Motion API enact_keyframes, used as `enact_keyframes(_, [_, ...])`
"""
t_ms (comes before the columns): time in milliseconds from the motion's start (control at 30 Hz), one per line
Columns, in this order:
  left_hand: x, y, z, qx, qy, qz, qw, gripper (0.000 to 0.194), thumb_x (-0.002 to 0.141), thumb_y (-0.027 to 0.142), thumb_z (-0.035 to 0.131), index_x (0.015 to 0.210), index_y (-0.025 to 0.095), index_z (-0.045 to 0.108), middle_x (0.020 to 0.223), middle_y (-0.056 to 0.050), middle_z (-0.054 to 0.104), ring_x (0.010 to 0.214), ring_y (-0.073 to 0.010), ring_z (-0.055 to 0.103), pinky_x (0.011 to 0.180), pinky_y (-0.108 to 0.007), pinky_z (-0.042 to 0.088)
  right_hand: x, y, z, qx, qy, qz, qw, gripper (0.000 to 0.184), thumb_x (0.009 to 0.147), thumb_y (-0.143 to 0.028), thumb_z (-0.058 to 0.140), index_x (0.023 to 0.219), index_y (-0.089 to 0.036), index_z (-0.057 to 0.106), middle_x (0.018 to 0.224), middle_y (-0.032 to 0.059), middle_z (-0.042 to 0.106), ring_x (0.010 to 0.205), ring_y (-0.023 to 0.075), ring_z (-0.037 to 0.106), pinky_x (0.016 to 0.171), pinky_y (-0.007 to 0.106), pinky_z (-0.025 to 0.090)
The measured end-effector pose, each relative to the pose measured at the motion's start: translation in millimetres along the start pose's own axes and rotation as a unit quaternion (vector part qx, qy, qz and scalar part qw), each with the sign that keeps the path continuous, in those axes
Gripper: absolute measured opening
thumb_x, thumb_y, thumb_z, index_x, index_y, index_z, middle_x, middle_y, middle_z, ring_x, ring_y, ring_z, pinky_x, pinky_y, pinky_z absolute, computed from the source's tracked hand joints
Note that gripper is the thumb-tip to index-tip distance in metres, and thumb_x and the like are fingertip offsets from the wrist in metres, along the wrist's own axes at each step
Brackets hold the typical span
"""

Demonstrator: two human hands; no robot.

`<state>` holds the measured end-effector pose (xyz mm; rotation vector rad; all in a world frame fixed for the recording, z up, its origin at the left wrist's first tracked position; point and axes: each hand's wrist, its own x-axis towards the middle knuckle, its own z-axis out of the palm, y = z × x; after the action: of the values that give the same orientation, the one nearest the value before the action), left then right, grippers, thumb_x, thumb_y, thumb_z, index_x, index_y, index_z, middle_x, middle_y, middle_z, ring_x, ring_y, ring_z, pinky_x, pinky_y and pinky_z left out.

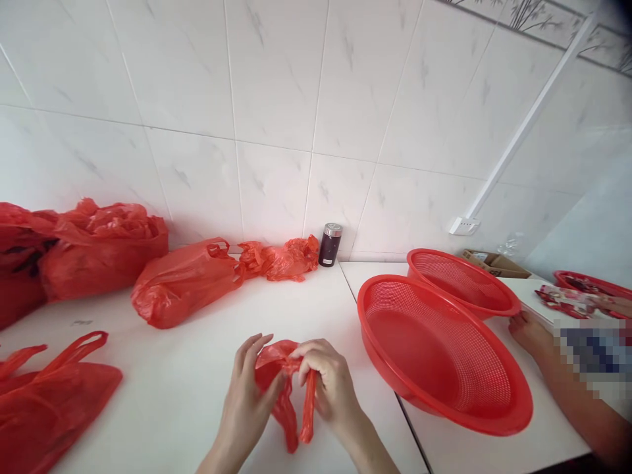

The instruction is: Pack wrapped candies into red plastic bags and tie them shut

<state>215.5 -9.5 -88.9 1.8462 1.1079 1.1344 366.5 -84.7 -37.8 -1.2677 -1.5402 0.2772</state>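
Observation:
My left hand (245,395) and my right hand (330,382) meet over the white table (197,368), both closed on a small crumpled red plastic bag (279,378). The left fingers pinch its upper edge. The right fingers grip its twisted handles, which hang down toward me. The bag's body is bunched between the two hands.
Filled red plastic bags lie along the wall (99,247) (182,280) (281,260), another flat at the left front (44,408). A dark jar (330,245) stands by the wall. Two red perforated baskets (444,355) (464,283) sit at right, where another person's hand (528,332) rests.

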Motion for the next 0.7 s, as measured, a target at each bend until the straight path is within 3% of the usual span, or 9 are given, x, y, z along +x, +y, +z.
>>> enact_keyframes(100, [12.1,-20.2,-1.5,-0.003,0.009,-0.047,0.999,0.041,0.07,0.015,0.04,0.105,0.024,0.059,0.116,-0.008,0.059,0.11,-0.0239,0.058,0.091,-0.04,0.05,-5.9,-2.0,4.4,-0.01,-0.027,-0.04,0.999,0.025,0.074,-0.002,0.046,0.057,-0.019,0.049,0.084,-0.0022,0.071,0.085,0.0145,0.063,0.08,0.029,0.045])
enact_keyframes(200, [36.1,-34.7,-29.6,0.019,0.027,-0.104,0.994,0.037,0.058,0.011,0.037,0.087,0.024,0.056,0.088,-0.004,0.064,0.081,-0.0224,0.065,0.072,-0.036,0.053,-8.3,6.5,-10.8,-0.063,-0.021,-0.044,0.997,0.026,0.072,0.002,0.044,0.057,-0.019,0.048,0.088,-0.0031,0.072,0.089,0.0154,0.062,0.082,0.032,0.044])
enact_keyframes(333, [48.7,-31.4,-60.5,0.043,0.025,-0.164,0.985,0.034,0.058,0.012,0.042,0.088,0.024,0.053,0.08,-0.001,0.063,0.063,-0.0203,0.064,0.053,-0.03,0.049,-2.4,10.0,-42.0,-0.162,-0.037,0.012,0.986,0.034,0.066,0.009,0.036,0.063,-0.02,0.055,0.101,-0.0002,0.07,0.096,0.0188,0.061,0.084,0.037,0.045])
enact_keyframes(433, [41.0,-20.8,-62.1,0.035,-0.01,-0.179,0.983,0.031,0.061,0.014,0.044,0.089,0.025,0.053,0.082,-0.001,0.064,0.063,-0.0189,0.066,0.054,-0.028,0.049,4.3,-13.5,-50.9,-0.142,-0.027,0.044,0.988,0.04,0.069,0.007,0.034,0.076,-0.021,0.063,0.113,0.0035,0.065,0.104,0.019,0.059,0.086,0.035,0.047])
enact_keyframes(500, [34.1,-11.5,-57.3,0.023,-0.033,-0.184,0.982,0.032,0.064,0.016,0.045,0.093,0.026,0.052,0.079,0.001,0.065,0.062,-0.0183,0.065,0.053,-0.027,0.049,7.8,-35.9,-43.4,-0.086,-0.028,0.028,0.996,0.042,0.075,0.004,0.034,0.087,-0.022,0.064,0.111,0.0037,0.065,0.103,0.0162,0.06,0.086,0.03,0.048])
enact_keyframes(567, [29.3,1.0,-53.0,-0.011,-0.07,-0.188,0.98,0.035,0.064,0.016,0.044,0.097,0.026,0.049,0.074,0.004,0.064,0.056,-0.0162,0.061,0.051,-0.026,0.047,10.5,-51.8,-27.3,-0.072,-0.08,0.001,0.994,0.04,0.08,0.0,0.037,0.098,-0.024,0.064,0.102,0.0024,0.067,0.094,0.0148,0.063,0.082,0.026,0.05])
enact_keyframes(633, [27.0,15.9,-52.5,-0.07,-0.115,-0.187,0.973,0.035,0.064,0.016,0.045,0.097,0.027,0.048,0.073,0.006,0.062,0.05,-0.0132,0.056,0.048,-0.023,0.043,12.2,-53.2,-9.8,-0.139,-0.166,-0.012,0.976,0.036,0.08,-0.004,0.044,0.102,-0.024,0.064,0.087,0.0019,0.069,0.082,0.0163,0.063,0.077,0.027,0.051])
enact_keyframes(700, [25.8,29.0,-57.3,-0.13,-0.168,-0.177,0.961,0.032,0.063,0.017,0.046,0.093,0.027,0.048,0.079,0.006,0.061,0.049,-0.0108,0.052,0.045,-0.021,0.038,12.5,-40.0,1.8,-0.257,-0.24,-0.01,0.936,0.03,0.076,-0.004,0.051,0.095,-0.022,0.066,0.076,0.0032,0.068,0.079,0.0202,0.063,0.086,0.037,0.048])
